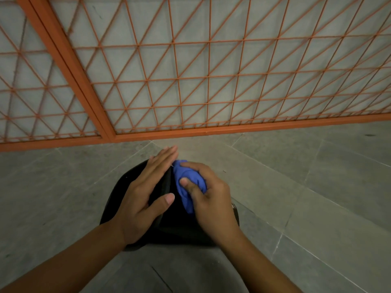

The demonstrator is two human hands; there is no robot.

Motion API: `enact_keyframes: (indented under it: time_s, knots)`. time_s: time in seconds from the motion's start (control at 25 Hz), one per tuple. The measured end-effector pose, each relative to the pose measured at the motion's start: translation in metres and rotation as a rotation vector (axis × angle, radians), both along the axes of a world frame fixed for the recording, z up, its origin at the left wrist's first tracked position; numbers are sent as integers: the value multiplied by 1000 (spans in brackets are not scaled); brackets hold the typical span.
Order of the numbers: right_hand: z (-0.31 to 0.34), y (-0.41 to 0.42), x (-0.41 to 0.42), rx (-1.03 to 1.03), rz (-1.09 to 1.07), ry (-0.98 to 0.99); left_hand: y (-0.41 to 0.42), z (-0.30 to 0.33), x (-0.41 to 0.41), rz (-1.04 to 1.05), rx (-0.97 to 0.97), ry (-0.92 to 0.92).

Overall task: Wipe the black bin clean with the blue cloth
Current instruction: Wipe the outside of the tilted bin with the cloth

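Note:
A black bin [177, 231] stands on the grey floor right below me, seen from above. My left hand [146, 195] lies flat on its top, fingers straight and pointing away from me. My right hand [209, 199] grips a bunched blue cloth [187, 182] and holds it against the right part of the bin's top, just beside my left hand's fingers. Both hands and forearms hide much of the bin.
An orange metal grille fence [209, 77] runs across the far side, its bottom rail on the grey tiled floor [306, 187] a short way beyond the bin. Floor tiles spread to the left, right and behind.

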State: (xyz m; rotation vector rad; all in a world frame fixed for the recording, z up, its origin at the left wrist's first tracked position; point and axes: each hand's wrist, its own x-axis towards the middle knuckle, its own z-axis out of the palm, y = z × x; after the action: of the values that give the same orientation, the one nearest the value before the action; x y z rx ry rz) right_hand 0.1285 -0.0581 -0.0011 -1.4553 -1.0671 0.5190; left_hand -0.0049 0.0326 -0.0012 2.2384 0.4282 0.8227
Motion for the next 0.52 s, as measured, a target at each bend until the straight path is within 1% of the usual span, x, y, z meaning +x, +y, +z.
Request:
enact_keyframes:
  time_s: [0.12, 0.24, 0.32, 0.4, 0.48, 0.52]
  knots:
    - [-7, -6, 4, -52, -76, 36, -5, 1, 0, -8, 9, -14]
    - [-4, -19, -8, 2, -50, -12, -11, -2, 0, -17, 44, -5]
    - [-8, -10, 0, -13, -35, -13, -10, -1, 3, 15, 14, 13]
    - [-16, -6, 8, -49, -81, -10, -8, 0, 4, 53, -34, 8]
    - [-25, -20, 5, -66, -144, -33, -9, -1, 3, 53, -56, -3]
    - [-26, -27, 0, -45, -141, -42, -10, 0, 2, 41, -45, 3]
